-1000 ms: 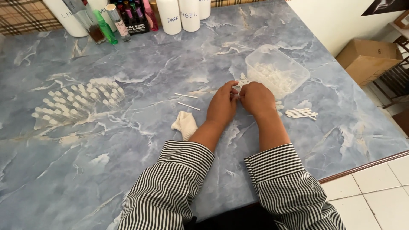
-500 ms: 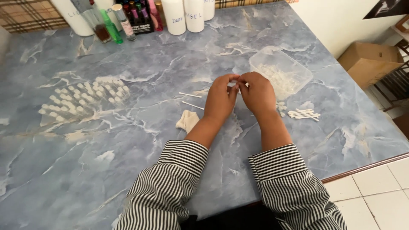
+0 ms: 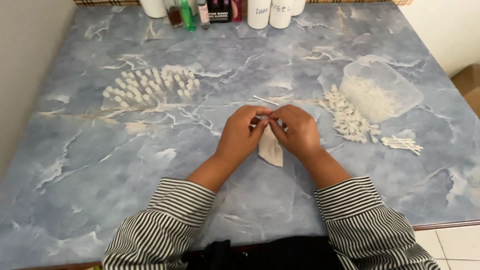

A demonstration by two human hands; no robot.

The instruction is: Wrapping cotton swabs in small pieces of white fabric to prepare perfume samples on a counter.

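Left hand [image 3: 243, 134] and right hand [image 3: 296, 131] meet at centre of the tabletop [image 3: 90, 165], fingertips pinched together on a small white piece [image 3: 261, 118], prob. a cotton tip; too small to tell exactly. Both hands closed in a fine pinch, thumbs and forefingers opposed, which suits twisting or pulling a tiny part. Wrists sit low over the surface, giving steady support for precise work.

Directly below the pinch, between the hands, lies a cream cloth scrap [image 3: 270, 147], flat on the tabletop. Its position under the work point lets it catch or wipe whatever comes off.

Just beyond the fingers lies one thin stick [image 3: 265, 100], apart from the hands. To the right, a heap of white tips [image 3: 350, 120] lies against a clear plastic tub [image 3: 382, 87], lying tilted on its side, more white pieces inside. Near it, further right, a small bundle of sticks [image 3: 401, 144]. Supply thus sits within reach of the right hand.

To the left, well apart, white pieces stand in rows [image 3: 150, 86], approx. a grid; sorted output kept clear of the raw heap. Bottles [image 3: 195, 11] and white containers [image 3: 270, 10] line the far edge, out of the work zone.

Vs. the earlier frames: the hands are drawn nearer the body and closer to the cloth scrap, which shows between them, not to the left of the left arm. The view has shifted, so tub and rows appear displaced; pinch posture is unchanged.
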